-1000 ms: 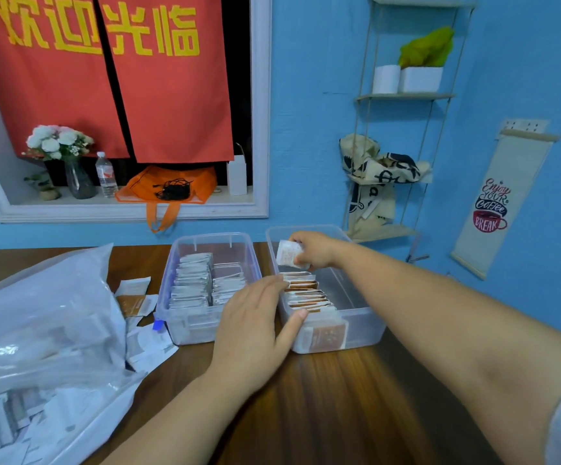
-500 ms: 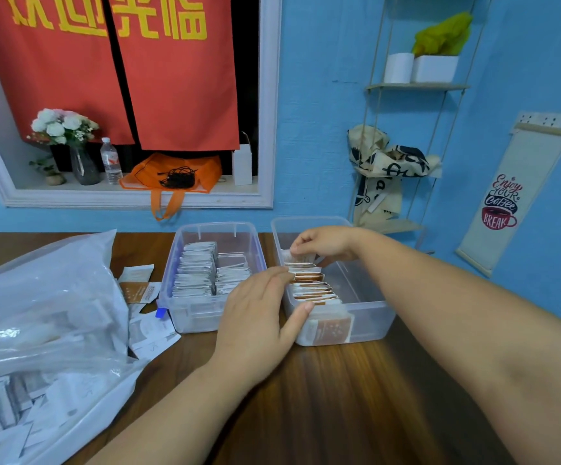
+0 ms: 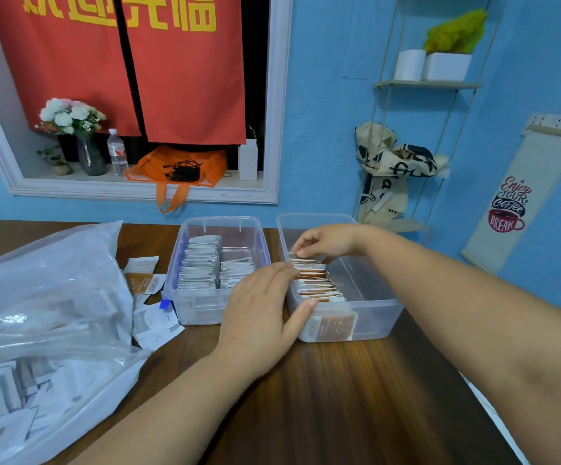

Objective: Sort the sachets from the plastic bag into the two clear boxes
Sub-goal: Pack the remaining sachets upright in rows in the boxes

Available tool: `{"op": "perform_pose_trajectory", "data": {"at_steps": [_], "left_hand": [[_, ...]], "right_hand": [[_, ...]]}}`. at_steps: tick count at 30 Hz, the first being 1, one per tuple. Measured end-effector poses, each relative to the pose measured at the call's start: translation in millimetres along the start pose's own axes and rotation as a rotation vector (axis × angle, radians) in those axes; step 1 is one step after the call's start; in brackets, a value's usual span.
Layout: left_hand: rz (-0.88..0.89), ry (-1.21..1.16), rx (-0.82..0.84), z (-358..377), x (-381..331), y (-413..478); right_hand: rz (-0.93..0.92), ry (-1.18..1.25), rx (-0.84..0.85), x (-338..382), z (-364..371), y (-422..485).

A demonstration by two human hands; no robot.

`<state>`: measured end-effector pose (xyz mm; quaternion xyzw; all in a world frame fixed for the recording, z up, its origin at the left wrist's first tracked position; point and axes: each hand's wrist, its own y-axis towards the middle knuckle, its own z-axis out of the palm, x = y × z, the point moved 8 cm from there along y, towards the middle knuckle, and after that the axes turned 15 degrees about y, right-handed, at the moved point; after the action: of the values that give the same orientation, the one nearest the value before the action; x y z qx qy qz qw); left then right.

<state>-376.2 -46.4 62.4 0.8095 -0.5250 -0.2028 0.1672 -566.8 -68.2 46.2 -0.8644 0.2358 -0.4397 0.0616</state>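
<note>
down from mid-air a second ago, the right hand [image 3: 329, 241] now sits low over the right box [image 3: 373, 310], its bent fingers pinching the top edge of a sachet [image 3: 301, 256] at the far end of a brown-edged row [image 3: 316, 285] that stands on edge along that box's left wall. the left hand [image 3: 262, 317] stays where it was, fingers straight and relaxed, gripping nothing: its fingertips reach the left rim of the right box and its thumb presses the near end of the row. the left box [image 3: 198, 310] stands just beside the right one and holds two rows of white sachets [image 3: 202, 266]. the plastic bag [image 3: 44, 313] slumps at the left of the counter [image 3: 339, 397], with more sachets visible through it. a few loose sachets [image 3: 145, 280] lie on the wood between the bag and the left box.
</note>
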Motion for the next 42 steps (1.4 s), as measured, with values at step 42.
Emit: {"op": "perform_pose_trajectory", "data": {"at_steps": [42], "left_hand": [[-0.426, 0.198, 0.127, -111.8, 200.6, -179.2]], "right_hand": [[-0.577, -0.167, -0.09, 166.9, 253.5, -92.6]]}}
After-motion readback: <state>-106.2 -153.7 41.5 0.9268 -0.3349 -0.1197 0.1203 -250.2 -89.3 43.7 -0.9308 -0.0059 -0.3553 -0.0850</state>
